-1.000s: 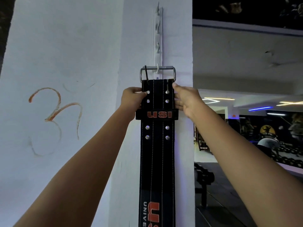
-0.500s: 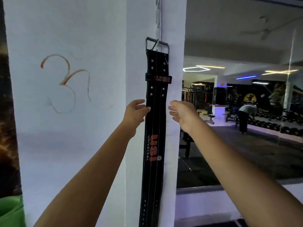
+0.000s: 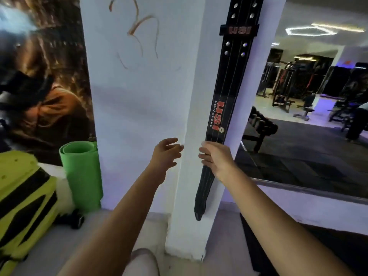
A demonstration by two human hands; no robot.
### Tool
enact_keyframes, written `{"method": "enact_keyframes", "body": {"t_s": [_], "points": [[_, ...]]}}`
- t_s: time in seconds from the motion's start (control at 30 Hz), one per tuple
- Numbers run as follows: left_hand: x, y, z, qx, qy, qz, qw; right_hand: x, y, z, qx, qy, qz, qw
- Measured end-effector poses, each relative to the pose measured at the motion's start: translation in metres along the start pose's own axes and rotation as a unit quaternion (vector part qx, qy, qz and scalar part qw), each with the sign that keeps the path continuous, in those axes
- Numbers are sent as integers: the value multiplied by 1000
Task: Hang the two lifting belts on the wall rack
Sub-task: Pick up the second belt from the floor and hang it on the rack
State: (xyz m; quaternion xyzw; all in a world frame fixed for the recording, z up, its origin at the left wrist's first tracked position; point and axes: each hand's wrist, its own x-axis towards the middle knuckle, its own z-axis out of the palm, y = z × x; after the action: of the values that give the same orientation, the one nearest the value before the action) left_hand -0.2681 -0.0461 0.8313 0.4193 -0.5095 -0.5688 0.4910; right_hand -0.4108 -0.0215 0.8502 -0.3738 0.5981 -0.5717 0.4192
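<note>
A long black lifting belt (image 3: 229,84) with red "USI" lettering hangs down the narrow face of a white pillar (image 3: 151,100). Its buckle and the wall rack are out of frame above. The belt's tip ends just above the floor. My right hand (image 3: 214,156) is in front of the belt's lower part, fingers spread; whether it touches the belt is unclear. My left hand (image 3: 166,153) hovers open to the left of the belt, over the pillar's corner, holding nothing. No second belt is in view.
A rolled green mat (image 3: 81,174) stands against the pillar's left side. A yellow-green and black bag (image 3: 22,196) lies at the lower left, with a dark object on the floor beside it. To the right, a large mirror (image 3: 310,116) shows gym machines.
Both hands let go of the belt near the buckle and dropped down along it. My view tilted down, so the buckle and rack left the frame and the floor came in.
</note>
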Motion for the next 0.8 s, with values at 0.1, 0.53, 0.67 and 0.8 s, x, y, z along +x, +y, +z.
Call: {"method": "enact_keyframes", "body": {"t_s": [0.1,0.53,0.67,0.8], "points": [[-25,-42,-29,-1,43,-49,998,-11,47,20,-22,-46,47,998],[-44,-224,-187,-9,204,-241,949,-6,250,170,-75,-177,231,954],[-24,-305,-231,-35,253,-324,911,25,333,212,-81,-166,302,935],[-15,-396,-264,-42,283,-401,870,54,428,241,-109,-175,355,912]]}}
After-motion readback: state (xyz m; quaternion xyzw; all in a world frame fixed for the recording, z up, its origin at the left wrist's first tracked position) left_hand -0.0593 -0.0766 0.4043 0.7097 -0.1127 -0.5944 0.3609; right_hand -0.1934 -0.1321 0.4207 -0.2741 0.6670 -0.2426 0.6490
